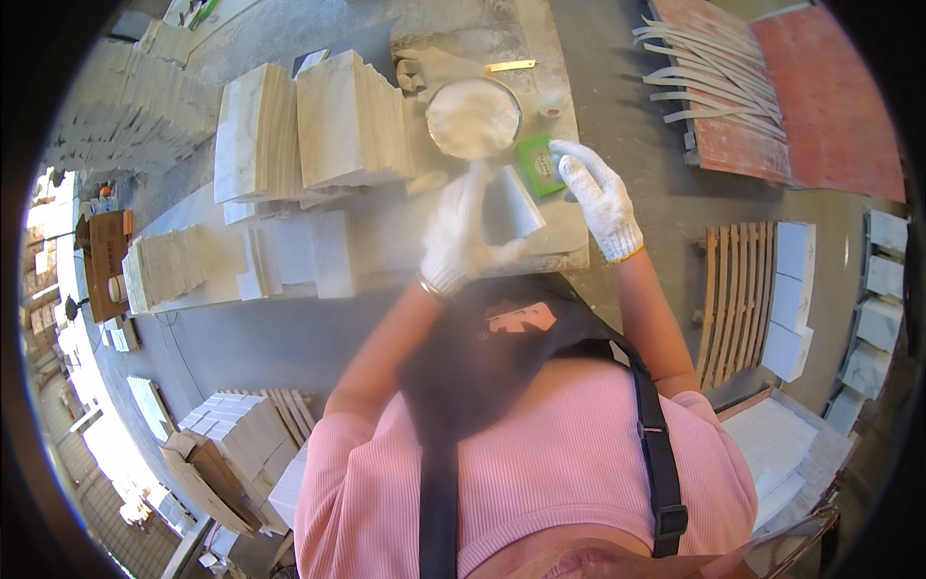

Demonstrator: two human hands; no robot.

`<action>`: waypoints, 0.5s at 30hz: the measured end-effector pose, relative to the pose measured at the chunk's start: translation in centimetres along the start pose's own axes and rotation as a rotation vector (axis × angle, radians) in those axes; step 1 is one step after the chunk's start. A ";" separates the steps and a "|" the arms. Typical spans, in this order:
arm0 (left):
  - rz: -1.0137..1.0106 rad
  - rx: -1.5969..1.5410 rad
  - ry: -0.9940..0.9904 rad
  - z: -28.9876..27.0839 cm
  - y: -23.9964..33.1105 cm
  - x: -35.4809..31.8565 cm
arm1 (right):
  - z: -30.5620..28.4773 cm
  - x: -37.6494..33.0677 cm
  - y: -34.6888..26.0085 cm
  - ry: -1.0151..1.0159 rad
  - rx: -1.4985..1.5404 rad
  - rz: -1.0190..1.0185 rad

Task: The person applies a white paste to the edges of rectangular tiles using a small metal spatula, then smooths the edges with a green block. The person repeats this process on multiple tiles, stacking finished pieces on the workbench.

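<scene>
My left hand [461, 232], in a white knit glove, is open over the near part of the work table, its fingers pointing away and its thumb spread to the right. Just right of it stands a white marble tile piece [521, 203] with a grey face, partly behind the hand. My right hand [600, 201], gloved too, is at the table's right edge with its fingers curled toward the thumb. Its fingertips meet the right side of a green box [542, 166]; whatever they pinch is too small to make out. Beyond is a round pan of white powder [473, 118].
Marble tile stacks [349, 121] stand on the table to the left. A yellow-handled tool [511, 66], a tape roll [551, 108] and a crumpled cloth [429, 69] lie at the back. Right are white strips on a red board [719, 87] and a wooden pallet [738, 299].
</scene>
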State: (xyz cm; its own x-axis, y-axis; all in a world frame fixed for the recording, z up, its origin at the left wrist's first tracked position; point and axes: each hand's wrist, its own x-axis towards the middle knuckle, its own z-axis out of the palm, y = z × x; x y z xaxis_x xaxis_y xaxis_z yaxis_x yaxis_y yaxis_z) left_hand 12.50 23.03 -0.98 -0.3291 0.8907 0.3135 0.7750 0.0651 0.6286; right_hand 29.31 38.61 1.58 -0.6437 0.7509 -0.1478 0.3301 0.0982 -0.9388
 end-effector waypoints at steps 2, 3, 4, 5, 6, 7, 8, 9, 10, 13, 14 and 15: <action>0.009 0.001 -0.040 -0.6 -0.2 0.0 | 0.4 -0.9 -2.5 -0.104 0.200 0.023; 0.018 0.010 -0.056 -0.9 -0.3 0.1 | 0.9 -1.0 -3.7 -0.139 0.184 0.053; 0.059 0.001 -0.040 -1.2 -0.4 0.2 | 1.3 -1.1 -4.7 -0.159 0.175 0.049; 0.101 0.000 -0.019 -1.5 -0.4 0.4 | 1.6 -1.2 -5.6 -0.197 0.140 0.072; 0.144 0.000 0.003 -1.7 -0.5 0.6 | 2.0 -1.2 -6.2 -0.203 0.129 0.128; 0.163 0.000 0.003 -1.9 -0.7 0.8 | 2.1 -1.3 -6.6 -0.202 0.118 0.197; 0.181 0.001 0.003 -2.2 -0.9 0.9 | 2.2 -1.5 -6.7 -0.218 0.089 0.291; 0.197 0.003 0.003 -2.4 -1.1 1.0 | 2.2 -1.9 -6.7 -0.235 0.060 0.386; 0.207 0.007 0.001 -2.5 -1.2 1.1 | 2.1 -2.4 -6.4 -0.247 0.021 0.364; 0.237 0.008 0.003 -3.0 -1.8 1.5 | 1.8 -4.2 -5.3 -0.239 -0.037 0.272; 0.243 -0.002 0.006 -3.2 -1.9 1.6 | 1.8 -4.8 -5.0 -0.209 -0.021 0.235; 0.253 -0.012 0.011 -3.3 -2.0 1.8 | 1.9 -5.2 -4.8 -0.185 -0.030 0.273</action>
State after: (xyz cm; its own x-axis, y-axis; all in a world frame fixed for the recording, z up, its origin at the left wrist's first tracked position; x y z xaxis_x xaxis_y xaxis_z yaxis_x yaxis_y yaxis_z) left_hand 8.61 23.00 0.69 -0.1313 0.8731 0.4695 0.8270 -0.1647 0.5375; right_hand 29.77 33.03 6.24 -0.6421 0.6212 -0.4492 0.5262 -0.0690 -0.8475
